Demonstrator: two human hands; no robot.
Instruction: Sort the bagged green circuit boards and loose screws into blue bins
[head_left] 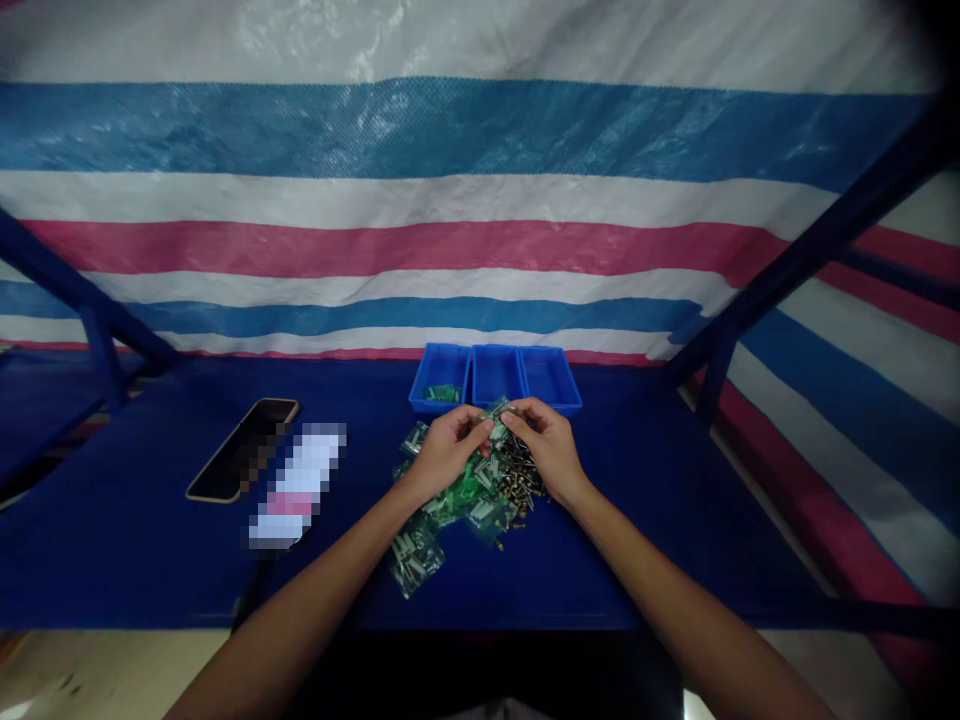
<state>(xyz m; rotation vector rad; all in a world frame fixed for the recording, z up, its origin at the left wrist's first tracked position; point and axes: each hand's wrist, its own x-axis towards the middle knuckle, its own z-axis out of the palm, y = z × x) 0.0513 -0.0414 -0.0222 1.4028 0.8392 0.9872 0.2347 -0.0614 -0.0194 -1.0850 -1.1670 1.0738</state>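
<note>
My left hand [444, 450] and my right hand [546, 445] meet above a heap of small green circuit boards in clear bags [465, 500] on the blue table [135, 520]. Both hands pinch one small bagged part [495, 412] between their fingertips. Loose dark metal pieces [517, 480] lie under my right hand. Three blue bins stand just behind the hands: the left bin [441, 378] has a few green boards in it, the middle bin [498, 374] and the right bin [551, 378] look bare.
A dark phone [241, 450] lies left of the heap, with a blurred white and pink object [296, 485] beside it. A striped tarp [480, 200] hangs behind the table. Blue frame bars [810, 250] slant at both sides.
</note>
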